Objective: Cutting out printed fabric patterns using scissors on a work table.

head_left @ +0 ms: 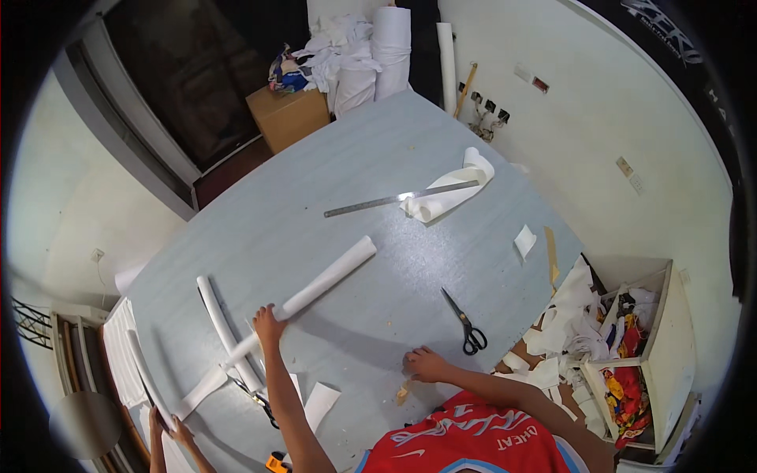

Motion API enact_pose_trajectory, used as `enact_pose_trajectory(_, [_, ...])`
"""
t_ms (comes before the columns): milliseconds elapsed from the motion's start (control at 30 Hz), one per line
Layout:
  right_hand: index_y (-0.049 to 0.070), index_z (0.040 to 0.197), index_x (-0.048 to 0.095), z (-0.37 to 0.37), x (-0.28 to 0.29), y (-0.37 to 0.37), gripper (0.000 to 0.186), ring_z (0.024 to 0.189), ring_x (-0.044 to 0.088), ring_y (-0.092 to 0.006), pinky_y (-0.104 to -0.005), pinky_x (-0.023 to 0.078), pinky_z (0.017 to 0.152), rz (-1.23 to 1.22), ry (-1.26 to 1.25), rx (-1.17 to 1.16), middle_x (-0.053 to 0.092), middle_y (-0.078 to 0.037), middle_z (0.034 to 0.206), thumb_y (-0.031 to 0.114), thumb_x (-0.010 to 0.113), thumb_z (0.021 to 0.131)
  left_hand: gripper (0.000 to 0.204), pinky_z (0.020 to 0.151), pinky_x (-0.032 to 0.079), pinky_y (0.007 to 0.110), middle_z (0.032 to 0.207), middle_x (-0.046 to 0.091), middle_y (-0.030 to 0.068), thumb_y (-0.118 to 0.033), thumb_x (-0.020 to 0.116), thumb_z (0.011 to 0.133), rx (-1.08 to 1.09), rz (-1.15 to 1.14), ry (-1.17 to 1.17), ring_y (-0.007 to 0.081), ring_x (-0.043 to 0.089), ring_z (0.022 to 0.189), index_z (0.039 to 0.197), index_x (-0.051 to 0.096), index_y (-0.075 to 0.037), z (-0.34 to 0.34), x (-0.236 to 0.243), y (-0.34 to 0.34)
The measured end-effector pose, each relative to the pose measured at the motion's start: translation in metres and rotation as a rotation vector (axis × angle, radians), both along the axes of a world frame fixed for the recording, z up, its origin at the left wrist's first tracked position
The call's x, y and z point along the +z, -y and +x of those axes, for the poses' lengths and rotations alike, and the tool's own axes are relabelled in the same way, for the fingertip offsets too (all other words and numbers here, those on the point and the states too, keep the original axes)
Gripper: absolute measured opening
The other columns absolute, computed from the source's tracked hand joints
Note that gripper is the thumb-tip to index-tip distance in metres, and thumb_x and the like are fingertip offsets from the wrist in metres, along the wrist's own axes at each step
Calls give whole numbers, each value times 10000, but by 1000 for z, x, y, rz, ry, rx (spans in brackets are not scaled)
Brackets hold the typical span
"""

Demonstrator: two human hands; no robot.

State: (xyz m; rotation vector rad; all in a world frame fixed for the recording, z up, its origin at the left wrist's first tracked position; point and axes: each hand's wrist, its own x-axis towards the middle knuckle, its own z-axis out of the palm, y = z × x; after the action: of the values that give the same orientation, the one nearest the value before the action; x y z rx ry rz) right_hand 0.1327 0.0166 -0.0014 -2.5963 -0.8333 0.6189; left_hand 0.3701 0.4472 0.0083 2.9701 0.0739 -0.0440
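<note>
My left hand (269, 325) is closed around a long white paper roll (331, 277) that lies slantwise on the table. The roll's far end points to the upper right, and a thinner white length shows on the near side of my hand. My right hand (426, 365) rests on the tabletop with its fingers laid down and nothing visible in them. Just below it is a small tan scrap (404, 392). Black-handled scissors (465, 323) lie to its upper right. A second pair of scissors (257, 396) is left of my left forearm, partly over white paper.
A co-worker's hands (167, 426) hold a white strip at the lower left. Another white roll (225, 323) lies nearby. Farther off, a steel ruler (378, 206) rests on a curled white sheet (453, 197). Bins of cloth scraps (631, 339) stand right of the table (315, 173).
</note>
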Motion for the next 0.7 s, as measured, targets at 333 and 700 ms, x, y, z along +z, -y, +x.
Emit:
enact_pose_trajectory(333, [76, 1192, 574, 9, 8, -26, 473, 1253, 433, -337, -450, 375, 1039, 220, 97, -122, 517, -133, 1256, 395, 638, 848, 178, 750, 433, 411, 851, 561, 94, -99, 650, 697, -277, 21, 242, 288, 563, 856, 835, 538, -84, -134, -11, 103])
enact_pose_trajectory(700, [108, 1183, 593, 16, 46, -27, 453, 1244, 446, -295, -428, 305, 1101, 119, 467, 68, 533, -118, 1231, 209, 683, 751, 261, 894, 399, 438, 981, 540, 89, -191, 604, 794, -307, -40, 220, 297, 514, 1021, 1036, 676, -128, -257, -2, 213])
